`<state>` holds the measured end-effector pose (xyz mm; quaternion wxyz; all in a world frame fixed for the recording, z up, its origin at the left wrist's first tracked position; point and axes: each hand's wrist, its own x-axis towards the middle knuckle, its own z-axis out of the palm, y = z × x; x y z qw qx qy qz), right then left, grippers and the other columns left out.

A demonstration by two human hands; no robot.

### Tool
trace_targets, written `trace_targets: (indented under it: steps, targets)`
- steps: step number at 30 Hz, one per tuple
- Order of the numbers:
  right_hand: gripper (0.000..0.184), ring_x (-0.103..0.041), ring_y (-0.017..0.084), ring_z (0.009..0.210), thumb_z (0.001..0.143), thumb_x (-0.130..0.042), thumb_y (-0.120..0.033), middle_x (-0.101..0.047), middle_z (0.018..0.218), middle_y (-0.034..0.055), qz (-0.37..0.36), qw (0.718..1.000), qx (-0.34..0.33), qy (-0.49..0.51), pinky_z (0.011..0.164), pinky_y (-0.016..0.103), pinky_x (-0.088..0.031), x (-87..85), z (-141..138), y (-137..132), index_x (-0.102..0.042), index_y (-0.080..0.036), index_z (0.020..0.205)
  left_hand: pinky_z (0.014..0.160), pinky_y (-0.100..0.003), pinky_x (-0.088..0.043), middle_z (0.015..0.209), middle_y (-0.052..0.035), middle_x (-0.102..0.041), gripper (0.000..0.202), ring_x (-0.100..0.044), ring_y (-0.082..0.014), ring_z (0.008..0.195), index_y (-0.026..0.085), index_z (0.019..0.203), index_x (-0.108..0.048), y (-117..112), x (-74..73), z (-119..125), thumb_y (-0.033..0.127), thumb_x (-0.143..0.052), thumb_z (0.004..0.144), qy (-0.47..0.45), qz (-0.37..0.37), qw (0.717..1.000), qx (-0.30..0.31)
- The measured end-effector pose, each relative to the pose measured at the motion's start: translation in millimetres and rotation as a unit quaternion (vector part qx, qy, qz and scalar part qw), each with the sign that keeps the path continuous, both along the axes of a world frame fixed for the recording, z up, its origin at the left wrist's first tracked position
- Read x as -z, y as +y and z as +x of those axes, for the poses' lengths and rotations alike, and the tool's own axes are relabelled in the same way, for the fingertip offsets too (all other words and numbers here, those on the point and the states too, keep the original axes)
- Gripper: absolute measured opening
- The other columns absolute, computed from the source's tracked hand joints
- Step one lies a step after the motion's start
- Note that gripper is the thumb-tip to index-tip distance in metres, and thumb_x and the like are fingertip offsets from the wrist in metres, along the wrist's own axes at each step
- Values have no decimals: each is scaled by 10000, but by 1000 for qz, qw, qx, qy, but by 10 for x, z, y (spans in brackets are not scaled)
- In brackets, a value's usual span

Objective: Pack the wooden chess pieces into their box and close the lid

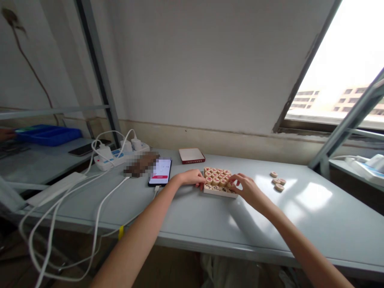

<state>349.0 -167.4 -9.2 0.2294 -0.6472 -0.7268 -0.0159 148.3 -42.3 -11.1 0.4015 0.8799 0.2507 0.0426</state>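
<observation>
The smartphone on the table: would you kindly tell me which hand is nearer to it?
Left. The left hand sits to the right of the smartphone, apart from it; the right hand lies farther right, beyond the tray of xiangqi pieces.

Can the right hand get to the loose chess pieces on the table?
Probably yes. The right hand is at the tray of Chinese chess pieces, and the loose pieces lie a little to its right. Only the table top seems to lie between them, so the way looks free.
</observation>
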Motion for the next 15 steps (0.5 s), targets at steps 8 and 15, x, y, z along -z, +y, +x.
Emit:
trace_targets:
  steps: [8,15]
  targets:
    - [279,-548,182,765,753,-466,-367,-540,998,78,45,998,32,15,688,339,-420,75,132,0,-439,-224,991,537,-205,-315,521,-6,-569,323,-420,-80,483,118,557,-628,-8,-20,-4,332,-447,717,12,-9,1000,7]
    - [299,-495,327,963,741,-436,-343,-544,1052,144,16,952,265,-150,696,461,-399,142,978,-109,-551,-173,958,544,-202,-320,577,-12,-588,281,-424,-85,508,118,610,-639,31,-16,-5,290,-436,701,28,-2,999,20]
